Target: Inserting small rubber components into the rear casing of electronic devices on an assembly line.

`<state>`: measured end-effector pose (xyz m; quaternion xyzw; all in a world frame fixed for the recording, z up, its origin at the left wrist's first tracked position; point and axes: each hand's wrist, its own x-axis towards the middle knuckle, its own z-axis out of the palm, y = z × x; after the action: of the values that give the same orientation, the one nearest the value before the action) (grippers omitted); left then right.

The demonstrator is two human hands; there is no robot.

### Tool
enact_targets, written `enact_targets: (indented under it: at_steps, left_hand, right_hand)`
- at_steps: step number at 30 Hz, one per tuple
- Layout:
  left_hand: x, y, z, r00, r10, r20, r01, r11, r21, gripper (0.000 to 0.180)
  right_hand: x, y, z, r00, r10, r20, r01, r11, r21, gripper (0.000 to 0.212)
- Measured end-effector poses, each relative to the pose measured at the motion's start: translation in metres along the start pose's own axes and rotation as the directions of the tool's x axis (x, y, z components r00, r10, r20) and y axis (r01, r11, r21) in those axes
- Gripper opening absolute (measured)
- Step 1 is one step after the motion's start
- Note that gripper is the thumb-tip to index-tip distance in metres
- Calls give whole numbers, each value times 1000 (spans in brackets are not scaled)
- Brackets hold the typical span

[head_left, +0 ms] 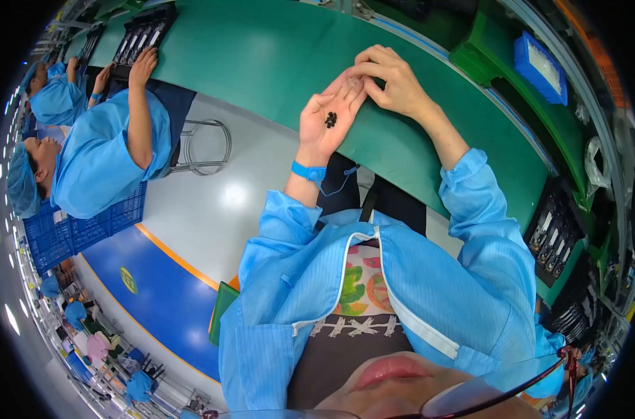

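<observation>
My left hand (320, 133) is turned palm up over the green worktop's near edge, fingers stretched forward. Several small black parts (330, 119) lie in a little heap in its palm, too small to name. Clear film (350, 85) seems to cover some of its fingertips. My right hand (397, 82) touches those fingertips from the right, its own fingers bent and closed. What it pinches there, if anything, cannot be made out. A blue wrist strap (309, 172) with a coiled cord circles my left wrist.
The green worktop (261, 49) runs across the front. A black tray (556, 229) of parts lies at right, and a blue bin (539, 68) stands on the far-right shelf. To my left, a co-worker (108, 150) in blue reaches toward another black tray (144, 36); a stool (204, 146) stands between us.
</observation>
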<state>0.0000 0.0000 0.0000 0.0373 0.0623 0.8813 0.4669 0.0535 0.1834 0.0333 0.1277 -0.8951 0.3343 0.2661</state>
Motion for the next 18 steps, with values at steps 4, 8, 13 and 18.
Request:
enact_targets:
  at_steps: [4, 8, 13, 18]
  left_hand:
    - [1, -2, 3, 1000, -4, -7, 4, 1000, 5, 71]
    - [1, 1, 1, 1000, -6, -9, 7, 1000, 23, 70]
    - [2, 1, 2, 1000, -4, 12, 4, 1000, 22, 70]
    - [2, 2, 4, 1000, -13, 2, 13, 999, 30, 71]
  right_hand:
    - [-1, 2, -1, 1000, 19, 3, -19, 999, -36, 30]
    - [1, 0, 4, 999, 28, -41, -28, 1000, -10, 32]
    - [-1, 0, 6, 1000, 14, -14, -14, 1000, -1, 33]
    - [0, 3, 3, 999, 16, -38, -17, 1000, -16, 32]
